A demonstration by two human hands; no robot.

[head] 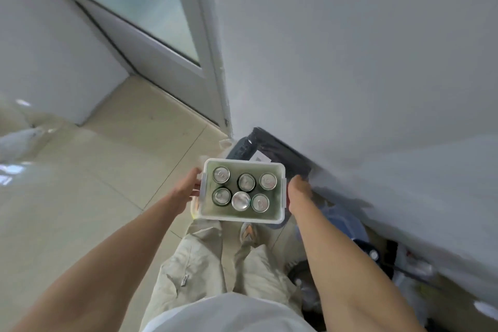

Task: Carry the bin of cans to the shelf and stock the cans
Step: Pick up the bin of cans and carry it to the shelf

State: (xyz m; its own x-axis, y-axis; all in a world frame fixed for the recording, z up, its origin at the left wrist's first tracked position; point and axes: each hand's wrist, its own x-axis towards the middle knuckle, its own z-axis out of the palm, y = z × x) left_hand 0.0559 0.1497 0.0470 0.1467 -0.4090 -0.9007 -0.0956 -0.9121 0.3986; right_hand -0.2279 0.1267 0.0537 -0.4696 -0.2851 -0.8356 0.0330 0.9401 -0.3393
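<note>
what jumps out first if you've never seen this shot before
The white bin at centre, held out in front of the person, with six cans standing upright in two rows of three. The left hand and right hand grip its opposite sides. Beyond, a frosted glass door fills the upper left above pale floor tiles.

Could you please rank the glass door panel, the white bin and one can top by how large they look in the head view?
1. Glass door panel, largest.
2. White bin, held by both hands.
3. Can top, smallest; all six look alike.
</note>
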